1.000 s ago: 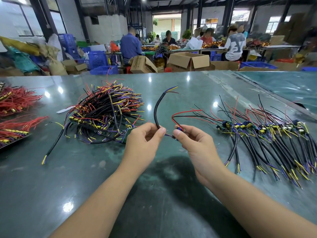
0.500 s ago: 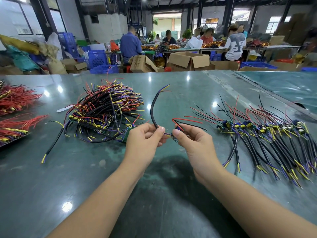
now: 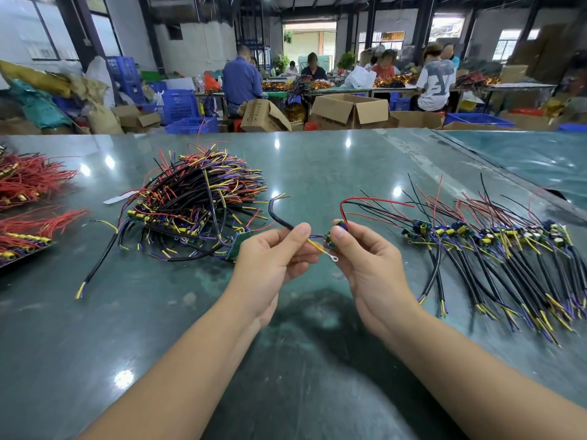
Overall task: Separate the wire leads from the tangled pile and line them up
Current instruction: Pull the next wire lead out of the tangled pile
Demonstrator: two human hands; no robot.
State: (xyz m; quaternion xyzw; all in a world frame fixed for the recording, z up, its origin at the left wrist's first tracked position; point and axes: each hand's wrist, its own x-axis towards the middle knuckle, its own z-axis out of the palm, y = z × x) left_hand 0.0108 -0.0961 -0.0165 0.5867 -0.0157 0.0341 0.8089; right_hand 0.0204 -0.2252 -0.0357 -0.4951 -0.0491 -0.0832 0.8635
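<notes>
A tangled pile of black, red, yellow and purple wire leads (image 3: 197, 204) lies on the green table (image 3: 158, 328), left of centre. On the right, several separated leads (image 3: 495, 249) lie side by side in a row. Above the table's middle my left hand (image 3: 270, 258) pinches the black cable (image 3: 278, 215) of one wire lead. My right hand (image 3: 365, 258) grips that lead's small circuit board (image 3: 336, 231), from which red and black wires curve away. A yellow wire with a ring terminal (image 3: 333, 257) hangs between my hands.
One loose black lead (image 3: 98, 265) lies left of the pile. Red wire bundles (image 3: 28, 185) sit at the table's far left edge. A second table (image 3: 524, 163) adjoins at the right. Behind are cardboard boxes (image 3: 349, 111), blue crates (image 3: 181, 104) and people working.
My hands have drawn apart, stretching the lead between them. The yellow ring-terminal wire now shows between them, and the black cable's free end has dropped lower and leftward.
</notes>
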